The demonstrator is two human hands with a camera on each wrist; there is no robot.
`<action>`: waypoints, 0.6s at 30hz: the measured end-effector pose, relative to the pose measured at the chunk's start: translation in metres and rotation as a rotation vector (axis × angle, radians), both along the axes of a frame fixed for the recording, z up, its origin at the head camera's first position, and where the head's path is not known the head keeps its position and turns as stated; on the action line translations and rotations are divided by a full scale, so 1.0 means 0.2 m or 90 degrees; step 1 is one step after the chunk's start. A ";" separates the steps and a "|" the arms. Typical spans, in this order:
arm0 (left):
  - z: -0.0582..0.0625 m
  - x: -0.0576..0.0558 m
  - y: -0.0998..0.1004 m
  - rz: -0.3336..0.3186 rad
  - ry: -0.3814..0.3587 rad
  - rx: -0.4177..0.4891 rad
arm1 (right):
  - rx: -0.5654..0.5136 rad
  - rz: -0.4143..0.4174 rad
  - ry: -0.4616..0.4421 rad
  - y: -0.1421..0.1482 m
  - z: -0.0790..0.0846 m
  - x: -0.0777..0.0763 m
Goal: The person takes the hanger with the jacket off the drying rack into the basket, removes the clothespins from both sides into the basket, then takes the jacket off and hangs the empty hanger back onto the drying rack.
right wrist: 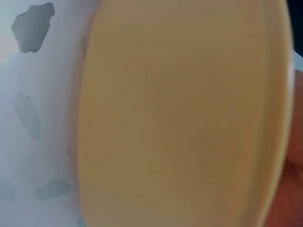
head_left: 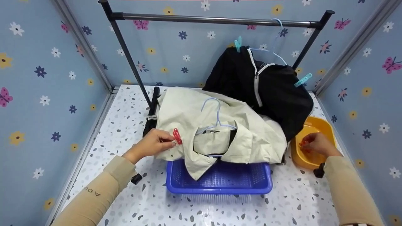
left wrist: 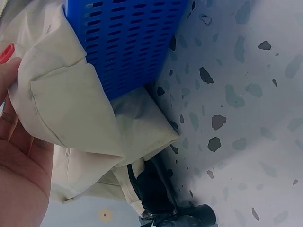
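A cream jacket [head_left: 185,110] lies spread with a pale blue hanger [head_left: 217,119] in its collar, partly over a blue plastic basket [head_left: 220,191]. My left hand [head_left: 154,142] pinches a red clothespin [head_left: 177,136] between thumb and fingers, over the jacket's left side. In the left wrist view, the red tip shows beside a fold of the cream fabric. Over at the right, my right hand [head_left: 318,145] reaches into a yellow basin [head_left: 328,127], its fingertips pinching a red clothespin [head_left: 303,143]. The basin's outer wall [right wrist: 180,113] hides most of that hand in the right wrist view.
Behind the jacket stands a black garment rack [head_left: 194,19]. A black jacket [head_left: 232,75] with a white zipper hangs from its bar, with teal clothespins [head_left: 303,80] at its shoulders. Flowered panels [head_left: 40,100] enclose the speckled tabletop [head_left: 150,194] at the sides and back.
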State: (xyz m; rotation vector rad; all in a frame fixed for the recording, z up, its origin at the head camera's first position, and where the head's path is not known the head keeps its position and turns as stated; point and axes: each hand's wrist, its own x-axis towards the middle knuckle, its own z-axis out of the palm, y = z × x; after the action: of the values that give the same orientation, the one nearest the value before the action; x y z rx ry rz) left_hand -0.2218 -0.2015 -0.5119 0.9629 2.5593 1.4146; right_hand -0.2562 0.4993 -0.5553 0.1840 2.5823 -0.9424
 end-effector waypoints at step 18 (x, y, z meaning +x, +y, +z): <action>0.01 0.01 0.00 0.011 -0.009 -0.010 | -0.028 -0.022 -0.022 -0.02 -0.02 0.01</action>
State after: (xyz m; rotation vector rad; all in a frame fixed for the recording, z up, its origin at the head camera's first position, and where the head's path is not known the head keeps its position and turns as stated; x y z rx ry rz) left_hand -0.2198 -0.2008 -0.5109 0.9283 2.5712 1.3975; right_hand -0.2539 0.4962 -0.5592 0.2321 2.5324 -0.9985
